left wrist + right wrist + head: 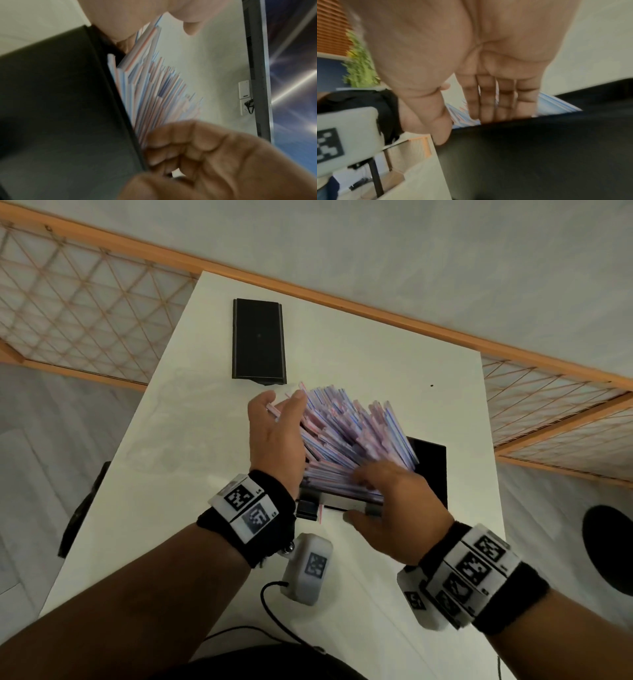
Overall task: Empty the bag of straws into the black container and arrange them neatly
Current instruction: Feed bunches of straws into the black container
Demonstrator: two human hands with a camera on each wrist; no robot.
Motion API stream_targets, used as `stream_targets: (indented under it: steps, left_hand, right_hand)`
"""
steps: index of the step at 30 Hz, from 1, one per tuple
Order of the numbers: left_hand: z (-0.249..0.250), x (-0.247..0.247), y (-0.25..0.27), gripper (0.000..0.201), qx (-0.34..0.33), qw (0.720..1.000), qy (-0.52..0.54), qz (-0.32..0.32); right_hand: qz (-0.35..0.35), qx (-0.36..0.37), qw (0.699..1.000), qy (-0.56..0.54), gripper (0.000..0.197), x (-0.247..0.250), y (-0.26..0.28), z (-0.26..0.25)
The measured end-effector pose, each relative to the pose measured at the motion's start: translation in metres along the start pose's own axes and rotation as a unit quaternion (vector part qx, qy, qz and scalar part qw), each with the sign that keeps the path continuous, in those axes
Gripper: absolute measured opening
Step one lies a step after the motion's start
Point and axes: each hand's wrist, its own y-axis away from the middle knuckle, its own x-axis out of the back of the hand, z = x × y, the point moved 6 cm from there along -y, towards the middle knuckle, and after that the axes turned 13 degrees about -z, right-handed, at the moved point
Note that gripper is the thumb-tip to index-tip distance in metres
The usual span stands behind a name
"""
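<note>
I see the white bench (342, 364); the black container (432, 470) sits at centre, straws (349, 433) fanning out toward 12 o'clock; my left hand (275, 436) lies flat against them at 9 o'clock, fingers straight; my right hand (397, 508) presses them at 5 o'clock, fingers straight.

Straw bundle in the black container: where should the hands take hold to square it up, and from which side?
Judging from the head view, cup the straws at mid-length from both flanks. They fan out unevenly above the black container, so squeezing there should gather them. The left hand already lies flat against the left flank; the right hand is at the near rim.
</note>
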Motion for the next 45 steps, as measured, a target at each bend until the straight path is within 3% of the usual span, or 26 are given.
stream_targets:
  steps: [4, 8, 12, 17, 25, 28, 32, 36, 42, 45]
  left_hand:
    - [-0.004, -0.005, 0.003, 0.053, -0.032, 0.999, -0.011, -0.017]
    - [-0.007, -0.003, 0.003, 0.059, -0.044, 0.999, -0.009, -0.027]
    - [-0.009, -0.001, 0.002, 0.076, -0.057, 0.998, -0.026, -0.026]
    - [-0.01, 0.0, 0.001, 0.066, -0.064, 0.997, -0.043, -0.019]
    - [-0.01, 0.006, -0.002, 0.051, -0.044, 0.998, -0.035, 0.001]
    - [-0.008, 0.007, -0.002, 0.065, -0.044, 0.999, -0.014, 0.01]
    - [-0.008, 0.004, 0.0, 0.064, -0.054, 0.998, -0.032, -0.003]
    - [-0.01, 0.006, -0.003, 0.071, -0.048, 0.999, -0.02, -0.002]
    - [-0.006, 0.002, 0.002, 0.069, -0.06, 0.998, -0.033, -0.009]
    - [-0.003, -0.001, 0.004, 0.071, -0.058, 0.996, -0.057, -0.018]
  right_hand:
    - [-0.094, -0.088, 0.99, 0.052, 0.055, -0.018, -0.006, 0.014]
    - [-0.097, -0.068, 0.992, 0.037, 0.063, -0.022, -0.017, 0.007]
    - [-0.129, -0.136, 0.974, 0.131, 0.064, -0.028, -0.022, 0.006]
    - [-0.17, -0.178, 0.967, 0.062, 0.046, -0.026, -0.034, 0.013]
    - [-0.212, -0.172, 0.962, 0.017, 0.036, -0.025, -0.054, 0.004]
    - [-0.233, -0.165, 0.958, -0.007, 0.046, -0.027, -0.062, 0.001]
    - [-0.211, -0.162, 0.964, 0.017, 0.051, -0.032, -0.065, -0.001]
    - [-0.203, -0.178, 0.963, 0.023, 0.073, -0.035, -0.069, 0.003]
    - [-0.248, -0.129, 0.96, -0.037, 0.043, -0.038, -0.075, -0.005]
    - [-0.273, -0.115, 0.954, -0.049, 0.041, -0.037, -0.081, -0.007]
